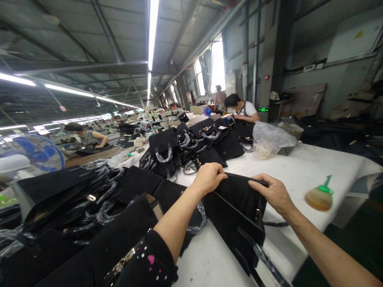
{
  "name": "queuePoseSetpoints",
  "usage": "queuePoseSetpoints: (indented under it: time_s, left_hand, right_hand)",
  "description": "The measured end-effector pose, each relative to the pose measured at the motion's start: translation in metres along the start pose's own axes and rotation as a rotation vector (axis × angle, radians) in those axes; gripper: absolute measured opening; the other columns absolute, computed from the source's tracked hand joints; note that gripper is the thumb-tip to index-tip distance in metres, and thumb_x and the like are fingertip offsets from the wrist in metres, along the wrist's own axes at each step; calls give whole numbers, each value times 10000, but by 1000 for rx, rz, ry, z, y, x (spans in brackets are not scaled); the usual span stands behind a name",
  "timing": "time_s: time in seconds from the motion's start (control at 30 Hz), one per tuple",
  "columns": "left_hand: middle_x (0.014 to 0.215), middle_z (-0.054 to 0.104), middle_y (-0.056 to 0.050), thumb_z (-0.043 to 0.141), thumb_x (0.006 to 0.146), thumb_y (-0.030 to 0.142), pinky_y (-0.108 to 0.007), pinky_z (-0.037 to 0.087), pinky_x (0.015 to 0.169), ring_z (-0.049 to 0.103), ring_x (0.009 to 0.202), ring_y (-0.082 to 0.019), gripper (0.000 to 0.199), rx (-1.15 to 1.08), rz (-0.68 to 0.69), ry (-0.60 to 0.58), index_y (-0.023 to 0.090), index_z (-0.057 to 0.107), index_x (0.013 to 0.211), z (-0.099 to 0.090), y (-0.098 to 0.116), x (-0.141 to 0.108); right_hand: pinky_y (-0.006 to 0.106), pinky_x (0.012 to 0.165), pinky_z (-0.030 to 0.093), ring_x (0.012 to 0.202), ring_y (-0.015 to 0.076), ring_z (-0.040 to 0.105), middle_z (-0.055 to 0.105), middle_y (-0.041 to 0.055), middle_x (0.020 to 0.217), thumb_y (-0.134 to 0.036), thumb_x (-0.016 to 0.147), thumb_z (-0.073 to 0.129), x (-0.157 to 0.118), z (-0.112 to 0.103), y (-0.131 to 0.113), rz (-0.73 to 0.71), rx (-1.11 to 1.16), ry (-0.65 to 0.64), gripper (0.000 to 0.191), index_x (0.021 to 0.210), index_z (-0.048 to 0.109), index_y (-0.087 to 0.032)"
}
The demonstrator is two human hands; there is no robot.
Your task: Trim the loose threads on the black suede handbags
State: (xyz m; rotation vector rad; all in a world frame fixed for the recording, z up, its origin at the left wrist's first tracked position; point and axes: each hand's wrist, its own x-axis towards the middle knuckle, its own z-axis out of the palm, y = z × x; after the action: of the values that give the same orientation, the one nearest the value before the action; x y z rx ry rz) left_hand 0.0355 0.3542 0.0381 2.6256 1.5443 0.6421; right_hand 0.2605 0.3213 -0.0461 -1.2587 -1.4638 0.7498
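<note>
Two bare hands work on a black suede-like handbag with a small gold clasp (239, 207), which stands on a long white bench (302, 167), near the viewer and right of centre. The left hand (209, 177) grips the bag's top edge on its left, fingers curled tight over the rim. The right hand (273, 193) holds the same edge on its right, fingers pinched narrow on the rim, thumb on top. The left forearm comes out of a dark sleeve with coloured dots (149, 265).

Just left of the bag lie more black handbags with handles wrapped in clear plastic (89, 199). Farther along the bench is another cluster of black bags (191, 145), with a crumpled clear plastic bag (271, 139) to its right. Near the right edge of the bench stands a squat amber bottle with a green nozzle cap (320, 197), well apart from the hands. A blue fan (38, 153) sits at far left. Other people work at far benches.
</note>
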Motion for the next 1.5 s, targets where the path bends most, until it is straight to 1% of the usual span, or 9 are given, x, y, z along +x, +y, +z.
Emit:
queuePoseSetpoints:
  time_s: [0.2,0.4,0.5,0.63,0.8,0.97,1.1,1.33,1.5]
  left_hand:
    - [786,696,4,672,792,337,-260,428,690,626,788,-184,146,13,-59,19,212,670,715,0,4,-1]
    - [798,694,4,665,800,340,-270,440,703,625,797,-191,135,26,-67,43,221,667,736,2,2,-1]
    - [809,693,-2,661,804,338,-274,444,723,623,805,-191,136,25,-75,38,216,664,743,3,2,-1]
    - [796,670,-4,656,804,334,-302,454,754,613,815,-205,143,9,-88,14,214,640,729,4,4,1]
    - [1041,570,-22,740,665,193,-294,469,822,565,914,-186,295,-160,37,66,200,519,861,-2,0,-4]
    - [1196,411,-65,539,577,-60,-298,421,955,464,1093,-181,412,-269,130,125,194,441,886,-8,-21,-17]
    - [1110,428,-50,487,594,-77,-291,433,916,476,1027,-164,380,-266,77,138,189,444,864,-6,-31,-21]
    - [1034,477,-22,648,669,46,-283,455,829,528,897,-163,282,-74,-174,68,189,491,855,-11,-15,-25]
    - [972,535,-16,719,717,140,-274,455,788,555,856,-168,208,32,-199,48,181,564,849,-15,-13,-26]
  right_hand:
    - [273,644,418,675,171,566,645,-12,700,-491,754,623,2,-2,-5,-19,-117,-19,290,764,650,-202]
    - [275,658,386,734,181,612,703,-14,819,-415,822,556,18,-1,-43,-154,-541,-155,207,922,677,-280]
    - [287,601,326,714,193,601,688,8,735,-386,855,508,27,6,-59,-205,-792,-237,220,797,683,-266]
    - [289,566,274,701,203,588,670,42,716,-383,855,501,35,11,-64,-167,-943,-216,233,755,647,-231]
    - [274,550,257,712,198,585,672,37,767,-361,833,543,39,13,-66,-168,-931,-234,151,800,629,-241]
    - [264,569,283,709,168,584,666,-9,741,-352,829,552,44,21,-64,-216,-742,-217,132,787,641,-265]
    - [260,567,296,695,162,581,657,-20,707,-383,809,566,50,23,-55,-172,-673,-216,153,760,656,-270]
    - [264,566,295,675,162,575,652,-13,698,-402,809,544,53,20,-49,-191,-635,-210,188,773,664,-262]
    - [264,570,301,676,162,580,657,-13,705,-399,810,550,50,20,-51,-208,-638,-203,183,770,662,-260]
